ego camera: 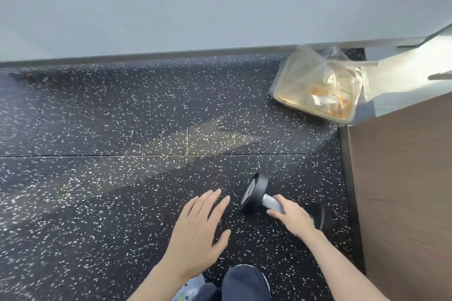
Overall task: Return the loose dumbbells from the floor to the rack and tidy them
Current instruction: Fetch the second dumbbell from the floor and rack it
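Black rubber floor, flecked with white, runs from the left edge up to a grey wall with a pale skirting strip along its foot. Low and just left of centre, the left grip hovers over the floor with its fingers straight and spread, holding nothing; its fingertips point toward the dumbbell and stop just short of it. Below it, at the bottom edge, shows a knee in dark trousers.

Next comes the dumbbell, lying on the floor. Its near black round head is tilted up toward the left, and its silvery handle slants down to the right. The right grip is clamped on that handle, with the fingers over the far side and the thumb on the near side. The second head peeks out dark and blurred just beyond the wrist.

Farther up and right, by the wall, lies a clear plastic bag around a shallow yellowish tray. A brown wood-grain panel fills the right edge, near the dumbbell but apart from it
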Action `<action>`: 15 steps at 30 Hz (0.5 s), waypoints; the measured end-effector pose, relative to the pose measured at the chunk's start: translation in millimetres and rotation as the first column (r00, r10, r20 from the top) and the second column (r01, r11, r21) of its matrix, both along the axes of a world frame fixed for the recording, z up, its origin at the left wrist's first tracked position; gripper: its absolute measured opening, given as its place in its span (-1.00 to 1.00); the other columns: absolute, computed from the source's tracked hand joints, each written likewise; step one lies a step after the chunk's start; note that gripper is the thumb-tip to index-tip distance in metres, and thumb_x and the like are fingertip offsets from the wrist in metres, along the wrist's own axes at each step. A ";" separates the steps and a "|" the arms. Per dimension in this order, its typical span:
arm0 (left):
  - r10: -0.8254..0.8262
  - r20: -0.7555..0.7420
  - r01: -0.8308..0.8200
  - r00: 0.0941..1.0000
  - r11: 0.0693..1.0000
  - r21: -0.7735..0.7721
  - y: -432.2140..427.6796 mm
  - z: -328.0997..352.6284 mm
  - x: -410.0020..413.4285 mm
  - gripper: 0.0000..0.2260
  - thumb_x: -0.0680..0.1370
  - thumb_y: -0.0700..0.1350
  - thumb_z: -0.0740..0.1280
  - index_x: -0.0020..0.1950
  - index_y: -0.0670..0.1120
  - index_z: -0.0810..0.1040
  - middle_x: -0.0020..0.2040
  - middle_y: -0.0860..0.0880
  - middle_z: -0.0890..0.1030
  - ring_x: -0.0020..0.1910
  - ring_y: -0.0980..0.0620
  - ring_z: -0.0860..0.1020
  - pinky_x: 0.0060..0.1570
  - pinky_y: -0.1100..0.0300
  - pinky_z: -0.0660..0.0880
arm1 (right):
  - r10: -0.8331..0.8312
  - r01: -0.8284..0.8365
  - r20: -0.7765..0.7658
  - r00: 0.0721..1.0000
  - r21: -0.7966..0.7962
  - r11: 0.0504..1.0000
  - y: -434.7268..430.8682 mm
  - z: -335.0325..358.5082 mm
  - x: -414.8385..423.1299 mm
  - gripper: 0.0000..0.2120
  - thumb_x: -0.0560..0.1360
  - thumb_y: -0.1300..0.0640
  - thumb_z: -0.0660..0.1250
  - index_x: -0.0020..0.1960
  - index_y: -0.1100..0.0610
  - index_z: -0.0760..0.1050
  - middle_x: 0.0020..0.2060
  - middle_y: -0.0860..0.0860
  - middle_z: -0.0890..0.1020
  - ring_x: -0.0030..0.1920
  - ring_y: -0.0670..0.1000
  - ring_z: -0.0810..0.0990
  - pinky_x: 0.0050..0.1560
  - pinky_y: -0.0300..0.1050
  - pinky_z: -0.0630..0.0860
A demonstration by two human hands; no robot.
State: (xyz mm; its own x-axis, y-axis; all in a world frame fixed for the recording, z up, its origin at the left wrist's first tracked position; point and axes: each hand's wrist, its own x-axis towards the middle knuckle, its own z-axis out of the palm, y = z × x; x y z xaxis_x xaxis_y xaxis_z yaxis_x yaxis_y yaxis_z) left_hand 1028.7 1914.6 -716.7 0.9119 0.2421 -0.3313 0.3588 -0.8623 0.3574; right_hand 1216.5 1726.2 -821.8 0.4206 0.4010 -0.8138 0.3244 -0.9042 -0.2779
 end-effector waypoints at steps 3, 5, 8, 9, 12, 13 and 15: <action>0.020 0.001 -0.020 1.000 1.000 -0.010 -4.2 27.6 -6.7 -0.49 0.49 0.12 0.18 0.42 -0.02 0.35 0.38 -0.02 0.41 0.36 0.00 0.33 0.33 0.06 0.17 | -0.107 0.107 -0.054 0.993 0.004 0.994 4.4 25.8 -8.5 -0.56 0.50 -0.14 0.25 0.33 -0.04 0.34 0.16 0.04 0.57 0.14 0.10 0.51 0.07 -0.04 0.43; 0.050 0.007 -0.050 0.999 0.999 -0.021 -4.4 56.2 -15.2 -0.49 0.48 0.11 0.19 0.41 -0.03 0.36 0.38 -0.02 0.41 0.36 -0.01 0.33 0.32 0.06 0.18 | -0.175 0.178 -0.084 0.981 0.029 0.984 6.6 63.0 -21.1 -0.55 0.49 -0.12 0.28 0.33 -0.04 0.37 0.15 0.06 0.58 0.13 0.10 0.53 0.09 -0.05 0.43; 0.113 0.006 -0.113 0.994 0.993 -0.029 -3.6 118.6 -32.5 -0.49 0.48 0.11 0.18 0.39 -0.05 0.40 0.37 -0.04 0.42 0.35 -0.02 0.34 0.30 0.05 0.21 | -0.195 0.210 -0.153 0.969 0.092 0.973 11.0 142.7 -42.1 -0.54 0.48 -0.11 0.31 0.33 -0.02 0.39 0.15 0.02 0.59 0.13 0.03 0.53 0.08 -0.12 0.40; 0.127 0.008 -0.127 0.992 0.992 -0.024 -2.9 142.6 -37.7 -0.49 0.48 0.11 0.18 0.38 -0.06 0.41 0.36 -0.04 0.43 0.34 -0.02 0.34 0.29 0.05 0.21 | -0.172 0.191 -0.162 0.972 0.110 0.975 14.7 172.8 -47.7 -0.54 0.47 -0.13 0.31 0.33 -0.03 0.40 0.14 0.00 0.60 0.12 0.00 0.53 0.07 -0.13 0.40; 0.175 0.008 -0.175 0.985 0.985 -0.007 1.9 221.4 -55.1 -0.49 0.48 0.11 0.17 0.38 -0.07 0.41 0.36 -0.04 0.43 0.34 -0.02 0.34 0.29 0.04 0.21 | -0.107 0.132 -0.163 0.981 0.146 0.981 33.8 273.3 -64.3 -0.56 0.46 -0.14 0.31 0.31 -0.07 0.40 0.06 -0.06 0.62 0.05 -0.03 0.56 0.01 -0.14 0.42; 0.191 -0.003 -0.191 0.982 0.982 0.002 6.1 249.3 -63.0 -0.49 0.49 0.11 0.16 0.38 -0.08 0.40 0.37 -0.04 0.42 0.35 -0.03 0.35 0.29 0.03 0.21 | -0.088 0.113 -0.159 0.983 0.155 0.981 41.8 308.0 -70.4 -0.56 0.46 -0.15 0.31 0.31 -0.08 0.40 0.07 -0.06 0.62 0.06 -0.02 0.56 0.01 -0.14 0.42; 0.244 -0.021 -0.243 0.970 0.970 0.032 19.3 306.9 -80.7 -0.49 0.50 0.11 0.15 0.39 -0.09 0.38 0.37 -0.04 0.42 0.35 -0.03 0.35 0.29 0.03 0.21 | -0.044 0.071 -0.149 0.988 0.184 0.980 60.3 379.1 -82.3 -0.56 0.45 -0.17 0.31 0.30 -0.11 0.40 0.08 -0.07 0.62 0.08 -0.02 0.56 0.04 -0.13 0.43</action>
